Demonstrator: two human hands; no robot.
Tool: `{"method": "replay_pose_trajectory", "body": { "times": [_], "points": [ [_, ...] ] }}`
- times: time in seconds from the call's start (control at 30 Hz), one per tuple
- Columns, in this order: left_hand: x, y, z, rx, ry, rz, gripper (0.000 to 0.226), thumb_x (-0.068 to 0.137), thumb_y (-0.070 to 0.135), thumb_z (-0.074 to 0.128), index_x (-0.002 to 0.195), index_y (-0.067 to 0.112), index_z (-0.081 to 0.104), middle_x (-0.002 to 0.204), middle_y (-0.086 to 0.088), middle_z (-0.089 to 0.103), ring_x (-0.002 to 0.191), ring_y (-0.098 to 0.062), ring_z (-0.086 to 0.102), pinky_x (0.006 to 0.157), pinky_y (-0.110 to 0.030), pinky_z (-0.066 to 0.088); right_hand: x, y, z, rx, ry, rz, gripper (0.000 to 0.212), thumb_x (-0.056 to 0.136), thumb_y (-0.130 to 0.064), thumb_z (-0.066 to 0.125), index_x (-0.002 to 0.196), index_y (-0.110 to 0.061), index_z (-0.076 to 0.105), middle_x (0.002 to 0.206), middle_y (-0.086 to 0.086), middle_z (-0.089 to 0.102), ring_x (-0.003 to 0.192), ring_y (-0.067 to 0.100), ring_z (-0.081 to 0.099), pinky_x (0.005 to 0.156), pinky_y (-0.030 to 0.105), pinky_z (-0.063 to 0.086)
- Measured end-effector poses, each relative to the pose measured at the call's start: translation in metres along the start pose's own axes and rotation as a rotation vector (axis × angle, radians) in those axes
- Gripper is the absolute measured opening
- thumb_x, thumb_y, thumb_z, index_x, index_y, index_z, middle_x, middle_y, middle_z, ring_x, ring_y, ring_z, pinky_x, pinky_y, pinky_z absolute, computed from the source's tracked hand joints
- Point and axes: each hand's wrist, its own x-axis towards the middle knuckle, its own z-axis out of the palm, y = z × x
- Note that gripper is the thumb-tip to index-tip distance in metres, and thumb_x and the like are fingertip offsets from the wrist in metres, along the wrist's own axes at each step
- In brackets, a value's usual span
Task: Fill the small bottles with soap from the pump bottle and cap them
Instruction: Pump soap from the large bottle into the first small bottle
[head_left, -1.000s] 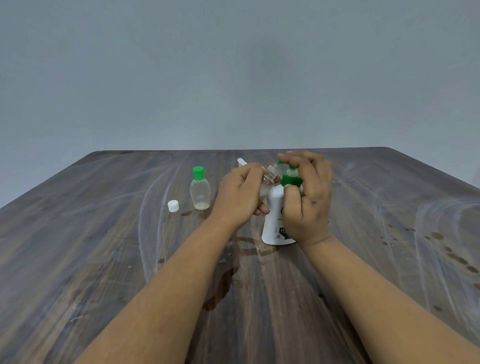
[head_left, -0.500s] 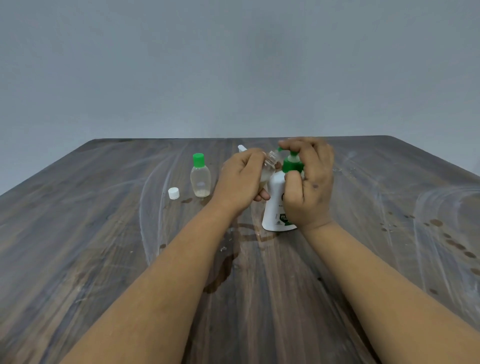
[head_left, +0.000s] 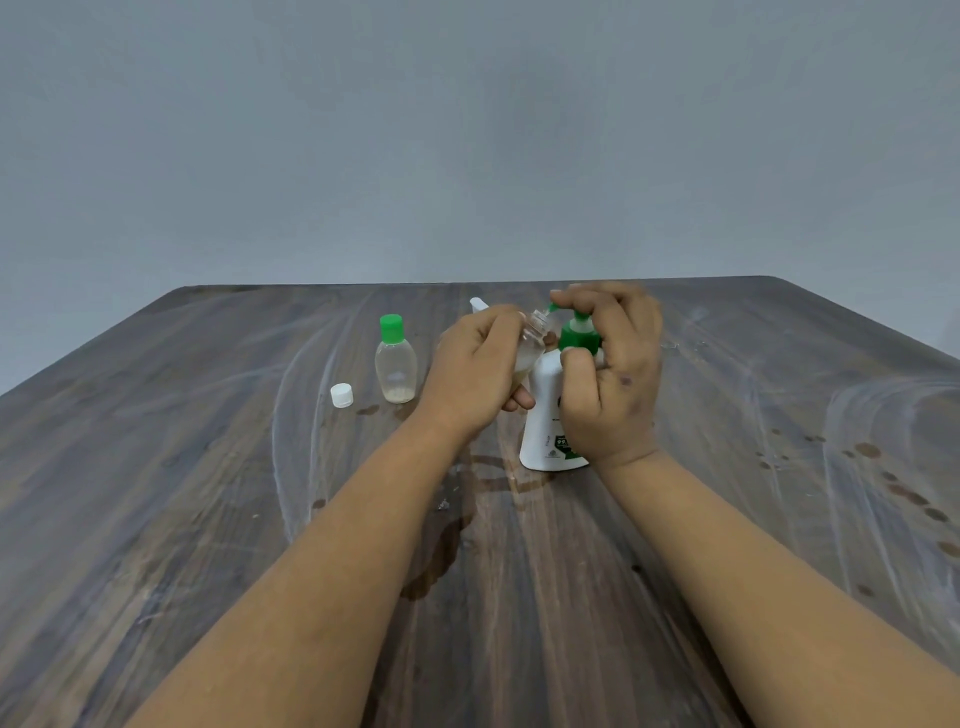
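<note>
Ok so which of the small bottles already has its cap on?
The small bottle with the green cap, standing alone on the table beside the loose white cap. The tilted bottle in the left hand is uncapped.

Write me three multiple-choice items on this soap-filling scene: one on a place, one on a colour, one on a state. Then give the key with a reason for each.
1. Where does the loose white cap lie?
A. On the table, left of the capped small bottle
B. On the pump bottle
C. In the right hand

2. What colour is the cap on the standing small bottle?
A. White
B. Green
C. Blue

3. What is the state of the small bottle in the left hand?
A. Capped and upright
B. Lying on the table
C. Uncapped, tilted toward the pump spout

Key: 1 A, it sits on the table beside that bottle. 2 B, its top is green. 3 C, its open neck leans to the spout of the pump bottle, whose head the right hand grips.
</note>
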Motion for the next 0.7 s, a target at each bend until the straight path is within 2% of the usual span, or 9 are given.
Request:
{"method": "replay_pose_trajectory", "body": {
  "times": [0.07,0.13,0.2,0.3,0.43,0.57,0.7],
  "points": [
    [-0.0001,-0.0003,-0.0007,0.011,0.001,-0.001,0.041,0.097,0.026,0.037,0.096,-0.007,0.062,0.090,-0.032,0.064,0.048,-0.025,0.062,0.045,-0.024,0.045,0.0010,0.0004,0.0005,0.000,0.013,-0.005,0.036,0.071,-0.010,0.042,0.093,-0.006,0.071,0.098,-0.003,0.054,0.093,0.018,0.049,0.082,0.017,0.037],
    [-0.0003,0.0000,-0.0010,0.018,0.002,-0.001,0.039,0.100,0.022,0.036,0.096,-0.005,0.064,0.089,-0.031,0.065,0.048,-0.025,0.062,0.045,-0.024,0.045,0.0018,0.0001,0.0001,0.002,0.015,-0.010,0.035,0.071,-0.009,0.043,0.093,-0.006,0.070,0.098,-0.004,0.054,0.093,0.018,0.049,0.081,0.020,0.038],
    [-0.0005,0.0006,-0.0008,0.008,0.002,-0.004,0.038,0.100,0.021,0.036,0.095,-0.003,0.065,0.090,-0.029,0.066,0.049,-0.026,0.062,0.044,-0.024,0.044,-0.0004,-0.0011,-0.0011,-0.004,-0.003,-0.026,0.037,0.069,-0.006,0.047,0.099,-0.003,0.069,0.105,-0.002,0.054,0.098,0.017,0.048,0.084,0.025,0.039],
    [-0.0001,0.0003,-0.0002,0.000,0.003,-0.005,0.037,0.100,0.020,0.036,0.093,-0.003,0.065,0.090,-0.030,0.065,0.048,-0.026,0.061,0.044,-0.024,0.043,-0.0021,-0.0020,-0.0021,-0.019,-0.036,-0.050,0.046,0.071,-0.011,0.046,0.110,0.000,0.066,0.115,0.007,0.057,0.106,0.022,0.048,0.091,0.023,0.039],
    [0.0001,-0.0002,-0.0002,0.003,-0.004,-0.003,0.038,0.099,0.022,0.037,0.095,-0.007,0.062,0.092,-0.031,0.064,0.046,-0.025,0.061,0.045,-0.024,0.044,-0.0003,-0.0006,-0.0015,0.000,-0.004,-0.044,0.039,0.068,-0.003,0.048,0.101,-0.001,0.068,0.109,-0.003,0.054,0.103,0.013,0.047,0.088,0.027,0.041],
    [-0.0002,0.0003,-0.0009,0.019,0.006,-0.003,0.039,0.101,0.022,0.036,0.097,-0.006,0.062,0.087,-0.032,0.063,0.048,-0.025,0.062,0.045,-0.024,0.044,0.0024,0.0016,0.0001,-0.030,0.003,-0.057,0.034,0.072,-0.009,0.043,0.093,-0.003,0.070,0.098,0.001,0.057,0.094,0.020,0.049,0.081,0.020,0.039],
    [-0.0011,0.0006,-0.0005,-0.004,0.010,-0.005,0.037,0.100,0.021,0.037,0.092,-0.002,0.065,0.083,-0.029,0.064,0.050,-0.028,0.062,0.044,-0.023,0.043,-0.0004,-0.0029,-0.0012,-0.039,-0.017,-0.066,0.039,0.071,-0.014,0.044,0.099,-0.001,0.068,0.104,-0.003,0.054,0.099,0.018,0.048,0.086,0.023,0.038]
  ]
}}
